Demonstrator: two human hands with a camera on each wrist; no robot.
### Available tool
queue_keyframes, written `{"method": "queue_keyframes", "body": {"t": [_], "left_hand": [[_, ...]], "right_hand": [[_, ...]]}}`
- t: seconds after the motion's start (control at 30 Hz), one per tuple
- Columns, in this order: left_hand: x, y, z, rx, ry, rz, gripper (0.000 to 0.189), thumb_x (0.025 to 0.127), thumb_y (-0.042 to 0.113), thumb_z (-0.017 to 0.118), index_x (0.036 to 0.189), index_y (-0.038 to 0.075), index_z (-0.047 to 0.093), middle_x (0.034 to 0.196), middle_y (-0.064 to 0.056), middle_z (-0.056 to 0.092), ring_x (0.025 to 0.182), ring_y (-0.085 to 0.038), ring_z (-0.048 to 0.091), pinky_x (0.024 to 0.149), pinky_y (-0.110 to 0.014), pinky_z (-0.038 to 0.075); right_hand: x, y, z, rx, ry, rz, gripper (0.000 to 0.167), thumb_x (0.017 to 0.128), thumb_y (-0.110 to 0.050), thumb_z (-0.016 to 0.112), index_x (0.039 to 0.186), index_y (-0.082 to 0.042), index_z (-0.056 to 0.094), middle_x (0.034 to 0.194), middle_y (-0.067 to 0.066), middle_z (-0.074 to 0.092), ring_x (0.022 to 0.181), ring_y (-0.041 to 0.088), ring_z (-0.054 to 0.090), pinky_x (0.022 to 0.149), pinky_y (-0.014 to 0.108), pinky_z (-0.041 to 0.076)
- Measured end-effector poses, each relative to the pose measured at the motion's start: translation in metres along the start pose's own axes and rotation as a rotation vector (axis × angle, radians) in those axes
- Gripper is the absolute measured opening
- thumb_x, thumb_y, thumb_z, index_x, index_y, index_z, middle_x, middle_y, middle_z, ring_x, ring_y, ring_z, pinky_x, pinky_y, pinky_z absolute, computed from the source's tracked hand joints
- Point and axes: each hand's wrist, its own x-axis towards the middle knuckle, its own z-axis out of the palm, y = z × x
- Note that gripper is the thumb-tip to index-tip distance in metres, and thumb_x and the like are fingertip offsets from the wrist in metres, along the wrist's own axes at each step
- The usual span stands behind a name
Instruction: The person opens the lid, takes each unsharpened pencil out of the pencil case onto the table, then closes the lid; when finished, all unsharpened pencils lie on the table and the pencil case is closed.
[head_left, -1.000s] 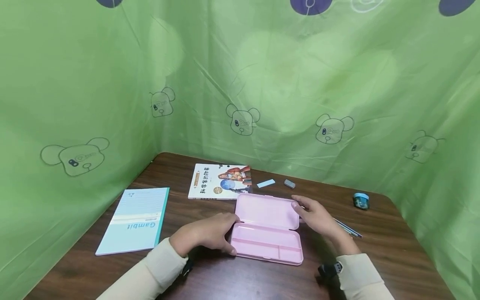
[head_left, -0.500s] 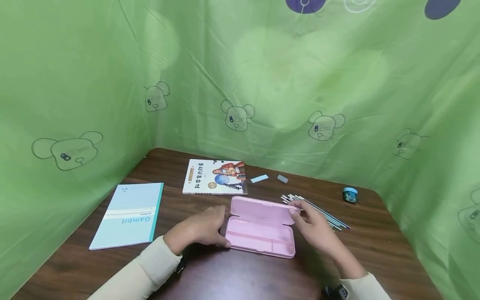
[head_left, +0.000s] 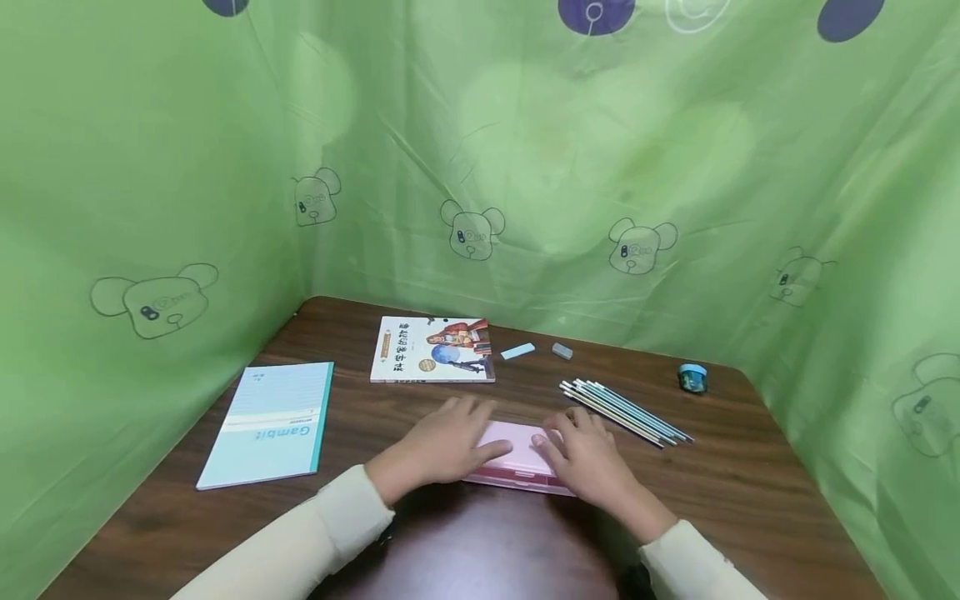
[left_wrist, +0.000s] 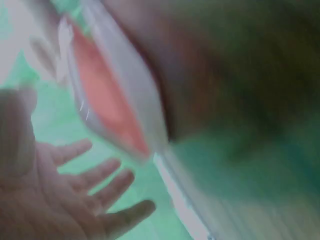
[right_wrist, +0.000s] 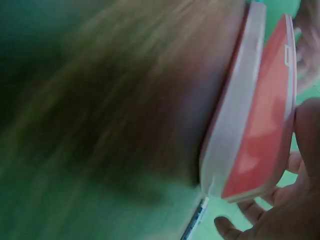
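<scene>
A pink pencil case (head_left: 517,435) lies on the table with its lid nearly down; a narrow gap shows along the front. My left hand (head_left: 448,440) is over the left end of the lid, fingers spread and thumb reaching across the top. At the right end, my right hand (head_left: 588,454) touches the lid from above with thumb and relaxed fingers. In the left wrist view, the left hand's palm and spread fingers are apart from the tilted case (left_wrist: 112,85). The right wrist view has the right thumb at the lid's edge, the case (right_wrist: 265,135) gaping beside it.
Several pencils (head_left: 626,412) lie right of the case. Behind it are an illustrated book (head_left: 432,350), a light blue strip (head_left: 517,351) and a small grey block (head_left: 562,351). A blue-lidded jar (head_left: 692,378) stands far right, a notebook (head_left: 270,425) left. Green curtains (head_left: 525,167) surround the table.
The pencil case's lid has swung from lying fully back to nearly down. Both hands have moved from the case's sides to over the lid, and the pencils have come into fuller view.
</scene>
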Motion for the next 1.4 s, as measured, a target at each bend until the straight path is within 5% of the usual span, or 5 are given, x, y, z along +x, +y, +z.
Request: {"method": "queue_keyframes", "body": {"t": [0.3,0.7,1.4], "left_hand": [[0.031,0.023,0.027,0.08,-0.056,-0.116,0.084,0.113,0.077,0.026,0.174,0.022,0.04,0.177,-0.019,0.043,0.165,-0.045,0.039,0.127,-0.07,0.041],[0.03,0.024,0.032,0.091,-0.149,-0.157,0.086,0.11,0.081,0.018,0.18,0.031,0.018,0.187,-0.012,0.023,0.175,-0.04,0.015,0.134,-0.076,0.023],[0.017,0.032,0.025,0.161,-0.226,-0.181,0.083,0.112,0.077,0.02,0.181,0.031,0.017,0.187,-0.014,0.022,0.175,-0.041,0.014,0.134,-0.076,0.021]], "right_hand": [[0.014,0.002,0.009,-0.084,-0.149,0.022,0.072,0.114,-0.066,0.044,0.163,-0.014,0.055,0.171,0.032,0.044,0.159,0.063,0.034,0.118,0.09,0.032],[0.015,-0.001,0.009,-0.069,-0.259,0.06,0.075,0.117,-0.063,0.037,0.173,-0.013,0.04,0.179,0.031,0.03,0.164,0.064,0.023,0.122,0.091,0.021],[0.009,-0.011,0.014,-0.084,-0.336,0.067,0.076,0.118,-0.064,0.029,0.179,-0.018,0.024,0.182,0.029,0.023,0.165,0.063,0.021,0.123,0.09,0.021]]}}
